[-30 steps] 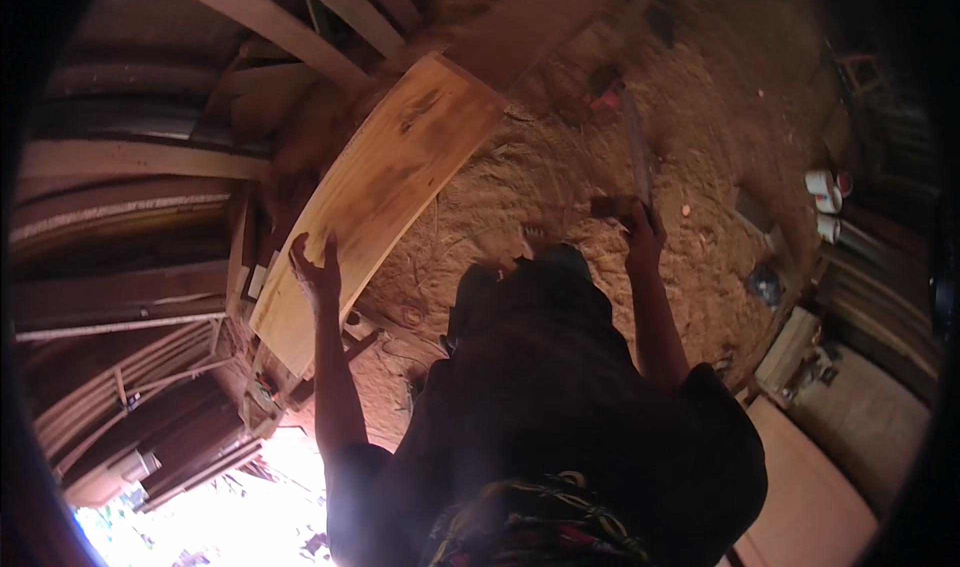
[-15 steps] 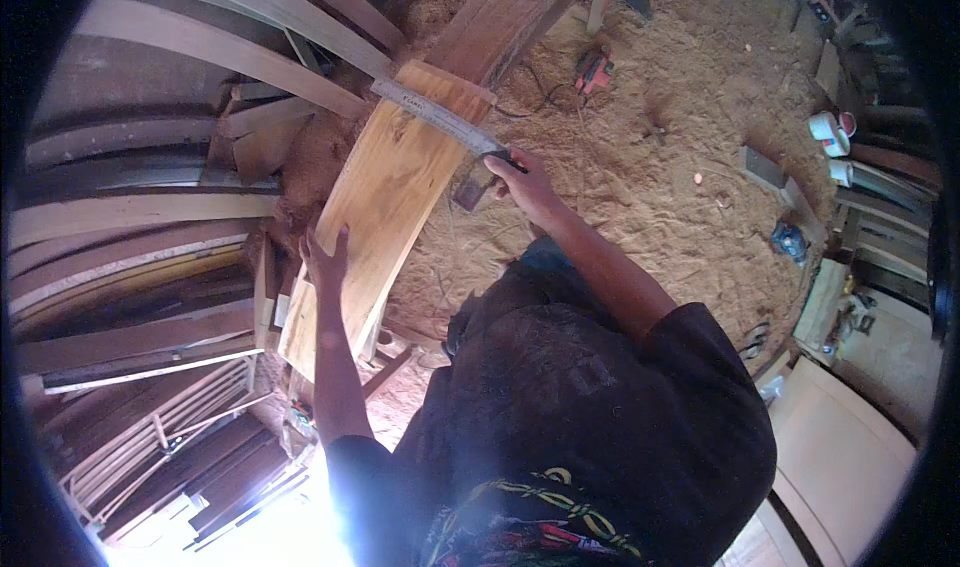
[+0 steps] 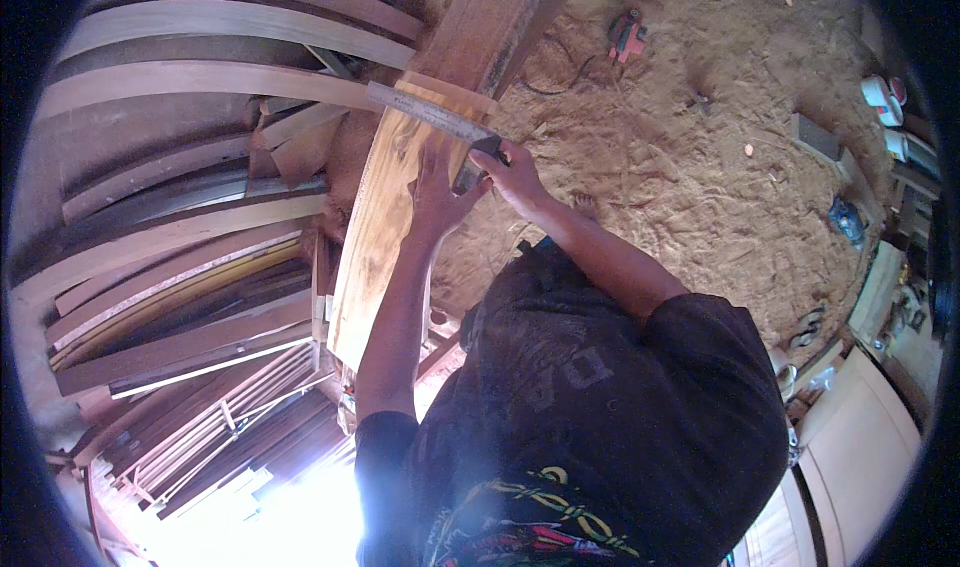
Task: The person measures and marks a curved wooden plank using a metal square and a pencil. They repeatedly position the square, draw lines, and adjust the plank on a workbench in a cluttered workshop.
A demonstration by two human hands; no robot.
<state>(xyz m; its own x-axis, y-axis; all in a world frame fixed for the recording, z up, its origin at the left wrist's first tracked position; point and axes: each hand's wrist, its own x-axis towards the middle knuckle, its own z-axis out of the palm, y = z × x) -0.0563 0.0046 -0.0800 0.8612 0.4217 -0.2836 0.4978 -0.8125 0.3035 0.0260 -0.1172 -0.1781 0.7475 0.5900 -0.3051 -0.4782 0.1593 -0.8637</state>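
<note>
A pale yellowish board (image 3: 372, 237) lies lengthwise on a thick reddish-brown timber (image 3: 480, 27). Across its far end rests the metal blade of a try square (image 3: 425, 113). My right hand (image 3: 520, 182) grips the square's dark stock at the board's right edge, fingers and thumb closed round it. Just below the blade, my left hand (image 3: 434, 202) lies on the board with its fingers stretched out. Its thumb points toward my right hand, close to the stock; whether they touch I cannot tell.
Long planks (image 3: 200, 87) are stacked along the left side. A red power tool (image 3: 627, 39) with a dark cable lies on the sawdust-covered floor (image 3: 660, 197). Farther right are a blue tool (image 3: 846, 222), white tubs (image 3: 882, 99) and pale panels (image 3: 860, 437).
My left hand has moved from the board's left edge, up and rightward, to beside the try square. My right hand still holds the square at the far end. The view has shifted slightly.
</note>
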